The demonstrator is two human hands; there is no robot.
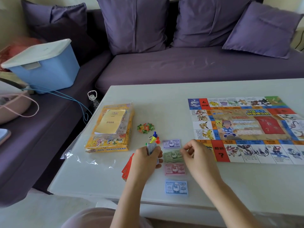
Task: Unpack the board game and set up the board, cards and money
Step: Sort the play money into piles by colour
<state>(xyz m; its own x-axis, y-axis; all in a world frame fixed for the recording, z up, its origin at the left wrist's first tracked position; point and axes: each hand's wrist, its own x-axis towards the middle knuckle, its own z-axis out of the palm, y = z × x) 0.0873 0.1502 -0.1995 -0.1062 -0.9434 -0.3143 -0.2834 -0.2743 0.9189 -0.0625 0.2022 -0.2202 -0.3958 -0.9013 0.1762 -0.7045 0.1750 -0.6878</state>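
Our left hand [144, 159] grips a stack of notes [151, 148]. Our right hand [196, 155], fingers curled, touches the green notes [172, 156]; whether it pinches them we cannot tell.

white table [148, 99], game board [246, 129], banknote piles [174, 168]

Blue bin [49, 69] on purple sofa [181, 66]; cushions [136, 22] behind.

— What colours do you see?
— I see purple notes [171, 143], green notes [172, 156], pink notes [174, 169], blue notes [176, 187].
— The board [243, 129]?
— Multicoloured squares around a tan centre. Also red cards [127, 167], a yellow box [105, 142].
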